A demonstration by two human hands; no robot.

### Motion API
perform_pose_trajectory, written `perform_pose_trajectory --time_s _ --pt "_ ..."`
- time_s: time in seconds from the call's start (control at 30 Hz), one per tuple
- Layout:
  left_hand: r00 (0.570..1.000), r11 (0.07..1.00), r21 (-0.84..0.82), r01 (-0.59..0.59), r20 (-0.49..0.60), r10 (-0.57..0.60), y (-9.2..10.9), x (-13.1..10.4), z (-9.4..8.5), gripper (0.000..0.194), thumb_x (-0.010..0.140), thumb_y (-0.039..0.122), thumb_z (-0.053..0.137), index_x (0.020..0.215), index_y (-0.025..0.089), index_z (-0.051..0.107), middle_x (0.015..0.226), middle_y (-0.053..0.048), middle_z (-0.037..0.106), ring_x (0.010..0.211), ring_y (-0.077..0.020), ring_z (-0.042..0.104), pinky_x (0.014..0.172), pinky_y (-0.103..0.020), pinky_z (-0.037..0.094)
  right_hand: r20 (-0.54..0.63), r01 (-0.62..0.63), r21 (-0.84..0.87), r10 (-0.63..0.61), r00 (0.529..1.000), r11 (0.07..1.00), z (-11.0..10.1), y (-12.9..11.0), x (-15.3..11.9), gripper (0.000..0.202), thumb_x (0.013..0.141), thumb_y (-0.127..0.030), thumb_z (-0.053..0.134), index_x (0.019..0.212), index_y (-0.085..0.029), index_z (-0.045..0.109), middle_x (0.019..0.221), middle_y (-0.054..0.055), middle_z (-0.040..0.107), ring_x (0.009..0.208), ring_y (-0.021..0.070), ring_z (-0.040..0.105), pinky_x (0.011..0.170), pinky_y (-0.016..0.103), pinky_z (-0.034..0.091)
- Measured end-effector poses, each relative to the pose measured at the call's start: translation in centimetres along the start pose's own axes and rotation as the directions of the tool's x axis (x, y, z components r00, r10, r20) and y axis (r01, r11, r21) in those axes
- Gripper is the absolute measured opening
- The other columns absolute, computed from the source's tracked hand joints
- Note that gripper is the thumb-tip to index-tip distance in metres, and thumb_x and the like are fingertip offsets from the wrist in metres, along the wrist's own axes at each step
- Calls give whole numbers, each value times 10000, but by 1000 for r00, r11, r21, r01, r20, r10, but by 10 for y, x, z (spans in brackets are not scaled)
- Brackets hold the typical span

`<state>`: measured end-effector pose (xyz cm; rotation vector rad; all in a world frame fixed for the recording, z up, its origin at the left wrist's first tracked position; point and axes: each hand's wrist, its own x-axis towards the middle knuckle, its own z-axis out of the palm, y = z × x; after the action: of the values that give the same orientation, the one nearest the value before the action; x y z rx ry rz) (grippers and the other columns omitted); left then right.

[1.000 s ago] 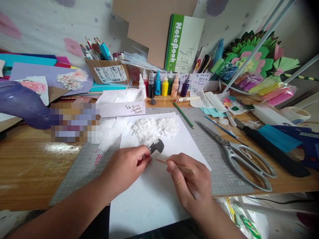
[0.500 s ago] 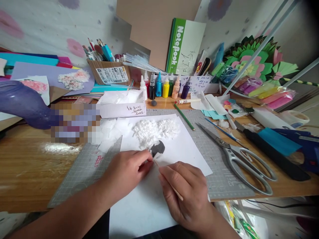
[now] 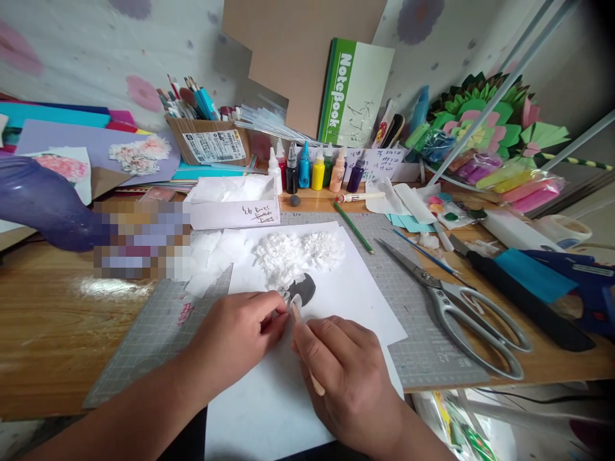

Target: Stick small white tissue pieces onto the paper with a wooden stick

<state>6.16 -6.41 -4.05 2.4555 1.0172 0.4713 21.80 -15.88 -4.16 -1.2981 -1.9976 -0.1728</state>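
Observation:
My right hand (image 3: 341, 371) is closed round a thin wooden stick (image 3: 316, 382), slanting with its tip up and to the left. At that tip a small piece of white tissue paper (image 3: 295, 301) curls up. My left hand (image 3: 245, 330) has thumb and forefinger pinched together at the tissue, right beside the stick's tip. Both hands are over a white sheet of paper (image 3: 369, 314). Just beyond the fingertips lies a dark grey patch (image 3: 303, 289) on the sheet, and fluffy white tissue tufts (image 3: 281, 256) cover the area behind it.
Loose tissue squares (image 3: 211, 256) lie left of the sheet, before a white box (image 3: 235, 214). A grey cutting mat (image 3: 144, 346) spreads underneath. Large scissors (image 3: 451, 301), a black-handled knife (image 3: 528, 301) and a green pencil (image 3: 353, 227) lie rightward. Paint bottles (image 3: 318, 169) line the back.
The stick has moved left and stands steeper, its tip now close to my left fingertips. The tissue at the tip has curled up, and more of the dark patch shows.

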Motion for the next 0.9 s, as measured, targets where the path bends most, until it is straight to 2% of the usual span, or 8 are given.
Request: perform_pose_trajectory --time_s 0.13,0.3,0.4,0.53,0.6,0.67,0.8,0.9 --pt "999 998 -45 49 22 -48 2 1 -2 143 821 209 503 702 188 580 538 58 501 504 -78 428 498 -189 326 -22 8 3 -8 1000 1000 -2 -2 0 223 851 -61 438 984 -87 615 708 77 629 603 191 552 508 318 456" --pt "989 985 -90 150 -5 -151 -2 -6 -12 173 828 262 467 694 193 553 499 68 399 467 -81 361 450 -188 294 -223 -111 151 143 964 982 -8 -1 -5 174 870 -87 470 994 -130 584 730 68 629 617 167 555 539 291 455" --pt "972 975 -46 216 -79 -219 -15 -17 -26 182 820 323 472 717 208 568 505 57 439 466 -97 404 455 -201 321 -202 -163 172 197 960 972 -8 1 -3 174 871 -82 491 1003 -134 592 758 68 630 643 166 567 545 280 442" --pt "922 937 117 329 -257 -291 -42 -33 -50 153 788 360 503 800 237 594 602 36 600 530 -135 535 528 -235 384 -127 -102 184 127 984 978 -7 1 1 143 858 -73 471 897 -132 596 650 44 580 551 155 504 501 279 400" --pt "889 905 174 389 -329 -319 -56 -40 -61 144 772 348 520 846 246 591 662 38 631 598 -151 579 580 -241 404 -143 -78 195 107 984 978 -9 0 1 142 852 -69 470 888 -135 591 645 41 575 552 154 503 508 279 402" --pt "875 887 224 404 -377 -303 -66 -44 -69 163 776 318 510 903 247 584 735 44 633 665 -161 592 636 -247 413 -182 -81 212 121 976 974 -10 0 -2 146 855 -67 479 911 -140 592 668 40 585 572 151 522 522 274 412" --pt "915 888 319 332 -338 -220 -75 -48 -77 209 795 292 511 982 222 575 923 9 632 800 -197 604 724 -280 429 -219 -185 218 233 947 958 -8 3 -6 171 882 -73 495 982 -155 606 767 48 625 641 136 583 558 246 446" --pt "934 891 321 322 -264 -242 -73 -46 -78 243 787 323 569 1005 215 585 1006 -38 644 885 -223 607 751 -297 449 -183 -204 195 240 953 959 -4 5 -4 155 897 -93 505 975 -163 619 783 44 642 649 130 605 563 232 457"
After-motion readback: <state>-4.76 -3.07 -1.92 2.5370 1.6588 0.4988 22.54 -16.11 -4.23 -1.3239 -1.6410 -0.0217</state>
